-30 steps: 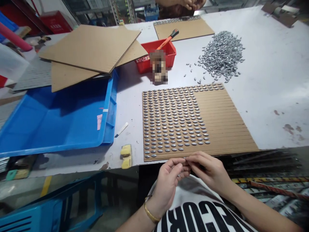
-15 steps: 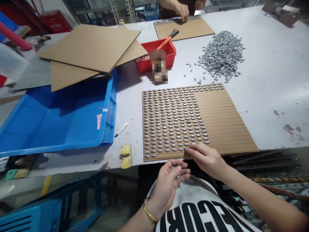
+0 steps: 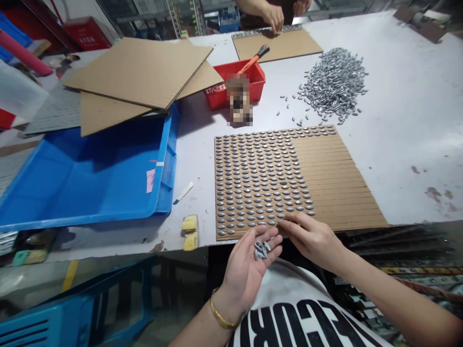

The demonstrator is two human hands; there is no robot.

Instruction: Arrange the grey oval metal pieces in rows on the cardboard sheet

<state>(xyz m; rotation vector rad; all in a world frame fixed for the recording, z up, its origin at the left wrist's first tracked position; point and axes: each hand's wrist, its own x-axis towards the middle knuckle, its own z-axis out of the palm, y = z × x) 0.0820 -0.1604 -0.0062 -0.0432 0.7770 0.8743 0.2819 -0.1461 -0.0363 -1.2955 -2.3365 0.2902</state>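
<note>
My right hand (image 3: 314, 238) was pinched over the near rows of the brown, rectangular cardboard sheet (image 3: 338, 185), grip undeterminable | my open left hand (image 3: 248, 265) cradled loose silver, pointed-oval pieces (image 3: 261, 249) | sheet before me: left filled, nearest row showing two, right mostly bare | silver heap (image 3: 334, 84) lay beyond.

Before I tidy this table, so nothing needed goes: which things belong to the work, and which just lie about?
Apparently in use: lined cardboard; silver pieces in the left hand; silver pile.
Apparently lying about: blue tray; yellow block; red bin.
</note>
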